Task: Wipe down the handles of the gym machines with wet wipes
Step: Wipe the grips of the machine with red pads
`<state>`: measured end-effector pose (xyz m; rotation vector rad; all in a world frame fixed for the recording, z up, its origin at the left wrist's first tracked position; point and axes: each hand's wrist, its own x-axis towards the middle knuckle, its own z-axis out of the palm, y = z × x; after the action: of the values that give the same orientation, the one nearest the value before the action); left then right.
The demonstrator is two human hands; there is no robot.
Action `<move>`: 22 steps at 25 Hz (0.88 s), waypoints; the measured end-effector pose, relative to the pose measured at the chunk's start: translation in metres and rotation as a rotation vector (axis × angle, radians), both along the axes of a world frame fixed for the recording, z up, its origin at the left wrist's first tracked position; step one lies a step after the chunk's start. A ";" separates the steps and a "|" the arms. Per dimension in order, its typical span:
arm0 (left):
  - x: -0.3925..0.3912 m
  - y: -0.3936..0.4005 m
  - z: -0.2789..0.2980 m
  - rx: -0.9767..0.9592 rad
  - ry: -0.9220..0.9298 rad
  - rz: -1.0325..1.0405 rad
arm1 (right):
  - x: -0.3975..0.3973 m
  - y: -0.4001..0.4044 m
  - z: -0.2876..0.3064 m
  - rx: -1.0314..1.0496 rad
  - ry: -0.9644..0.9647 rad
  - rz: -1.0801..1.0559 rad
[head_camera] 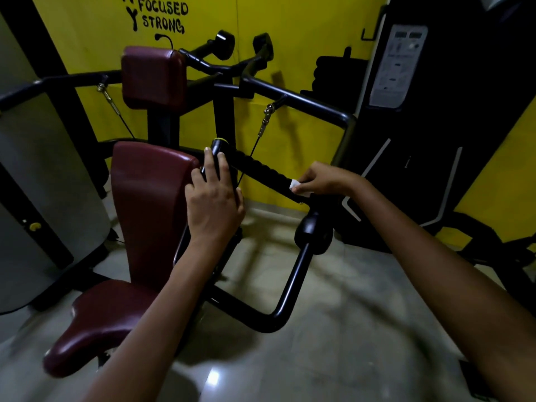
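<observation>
A black ribbed handle [261, 166] of a gym machine runs from upper left to lower right at the centre. Its near end has a cap with a yellow rim. My left hand [214, 192] is wrapped around a dark object, perhaps a wipes pack, right by that end; I cannot tell exactly what it is. My right hand [322, 178] presses a white wet wipe [298, 187] against the lower right end of the ribbed grip. The wipe is mostly hidden under my fingers.
The machine's maroon back pad [150, 198], seat [95, 323] and headrest [153, 76] stand on the left. A black frame tube [293, 282] bends below the handle. A weight stack cover [435, 97] stands at the right, a yellow wall behind, and a tiled floor [333, 329] below.
</observation>
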<state>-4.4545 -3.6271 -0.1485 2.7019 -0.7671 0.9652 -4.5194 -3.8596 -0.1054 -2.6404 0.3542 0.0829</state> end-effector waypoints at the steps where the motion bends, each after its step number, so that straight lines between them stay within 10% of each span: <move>1: 0.000 0.000 -0.001 -0.005 -0.004 -0.001 | 0.006 -0.006 0.001 0.092 0.042 -0.011; 10: 0.002 0.000 -0.002 0.017 -0.033 0.015 | 0.078 0.009 0.010 0.779 0.490 0.006; 22: 0.004 -0.004 -0.004 -0.018 -0.056 0.026 | 0.145 0.047 0.034 0.801 0.354 0.081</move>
<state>-4.4501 -3.6315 -0.1524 2.6863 -0.7320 1.0526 -4.3748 -3.8122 -0.0715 -1.8346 0.2539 0.5920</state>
